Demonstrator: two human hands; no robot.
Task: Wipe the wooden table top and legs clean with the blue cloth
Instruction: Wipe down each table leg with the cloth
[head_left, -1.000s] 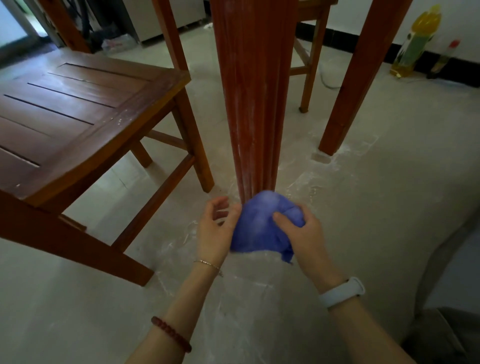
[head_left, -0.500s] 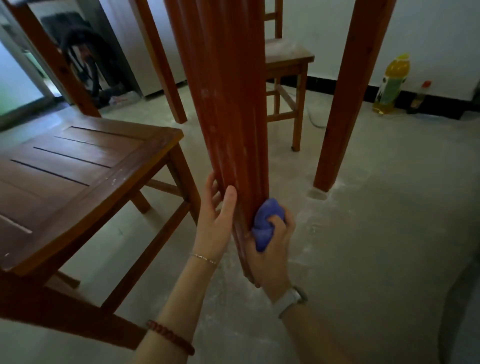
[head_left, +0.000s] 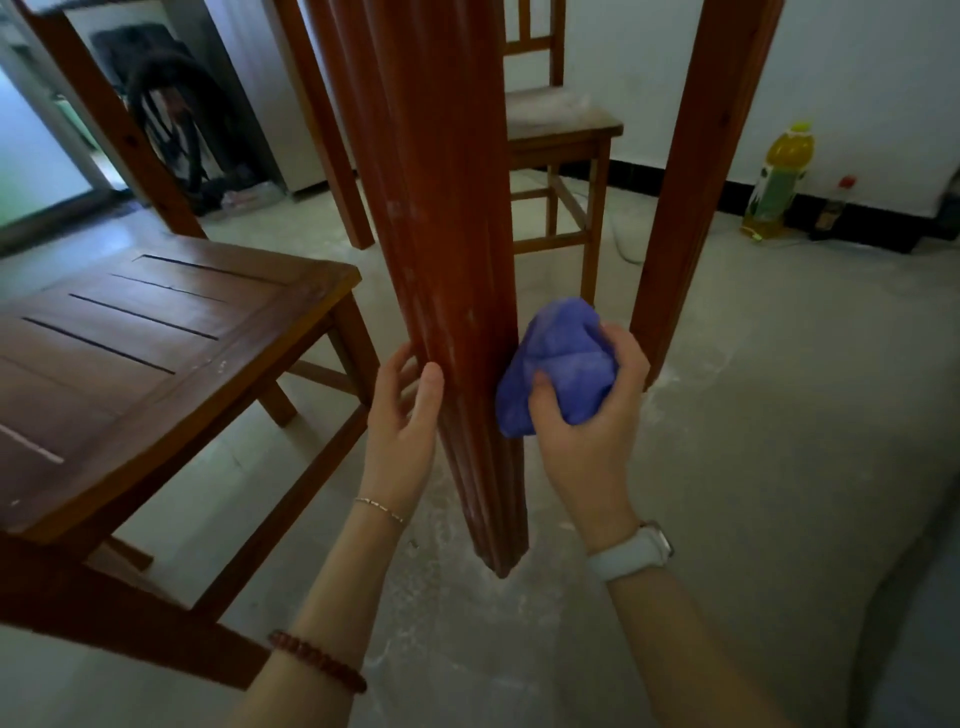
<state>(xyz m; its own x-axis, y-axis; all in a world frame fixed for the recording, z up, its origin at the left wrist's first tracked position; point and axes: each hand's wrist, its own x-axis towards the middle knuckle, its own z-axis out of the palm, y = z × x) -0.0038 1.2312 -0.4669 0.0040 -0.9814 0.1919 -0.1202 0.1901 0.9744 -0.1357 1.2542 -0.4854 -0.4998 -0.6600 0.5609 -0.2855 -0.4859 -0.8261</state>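
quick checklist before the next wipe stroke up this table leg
1. Blue cloth bunched in the right hand: ok.
2. Cloth against the near table leg, on its right face: ok.
3. Left hand steadying the leg, thumb on its front: ok.
4. Leg clean: not ok, pale streaks show.
5. Room beside the chair: ok.
6. Leg's far side clean: cannot tell.

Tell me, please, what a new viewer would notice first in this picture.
First, the thick reddish table leg in the middle, with pale dusty streaks. The right hand holds a bunched blue cloth against its right side, while the left hand touches its left side. A slatted wooden chair stands at the left.
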